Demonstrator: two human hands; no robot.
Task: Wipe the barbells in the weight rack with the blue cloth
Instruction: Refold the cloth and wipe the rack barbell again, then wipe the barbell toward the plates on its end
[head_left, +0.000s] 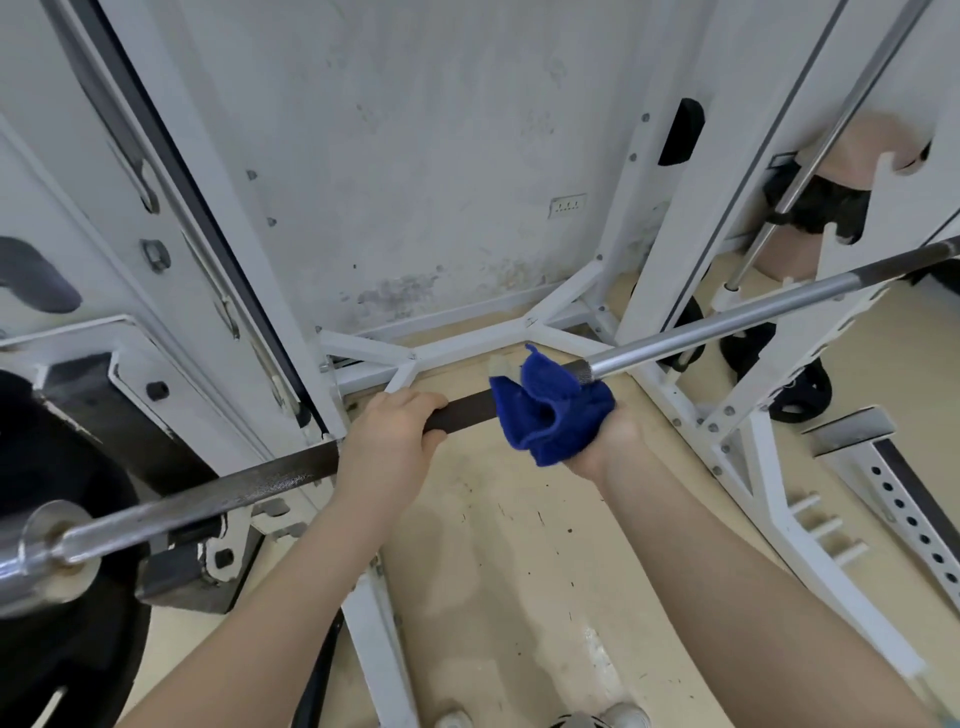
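My left grip (389, 436) closes bare around the barbell (727, 325) to steady it, while my right grip (597, 436) wraps the blue cloth (545, 410) around the shaft for wiping.

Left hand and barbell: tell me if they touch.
Touching. The head view shows the left hand closed over the dark part of the barbell, fingers curled around it.

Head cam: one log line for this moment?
left hand: grips barbell bare | right hand: blue cloth wrapped on bar | phase: wiping
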